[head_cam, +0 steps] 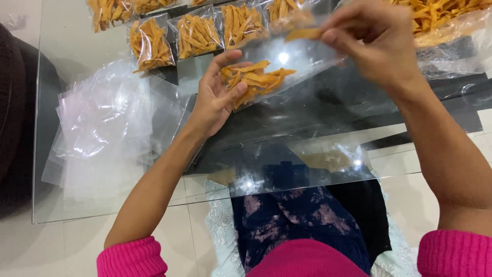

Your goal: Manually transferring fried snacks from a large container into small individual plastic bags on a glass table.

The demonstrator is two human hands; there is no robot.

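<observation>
Head view is looking down on two bare forearms in pink sleeves reaching out over a glass counter (77, 46). Left hand (218, 97) is lying palm-up with the fingers curled, cupping the bottom of a clear plastic bag (271, 64) that is holding a small heap of orange snack strips (253, 79); its grip is closed loosely around the filled end, thumb pressing the bag from the near side. Right hand (376, 43) is hovering higher, wrist bent, with its grip pinched together on a single orange strip (305, 34) at the open mouth of that same bag. So the bag is hanging slantwise between the two hands, just above the counter, filled end low on the left and mouth raised toward the right.

Beyond the hands, a row of small filled bags (197, 33) of the same orange strips is lying side by side along the far edge. At the far right, a large clear bag (451, 20) is bulging with loose strips. To the left of the left forearm, a pile of flat, transparent bags (107, 123) is spreading over the glass. Beneath the counter, dark patterned cloth (297, 215) is showing over pale floor tiles.
</observation>
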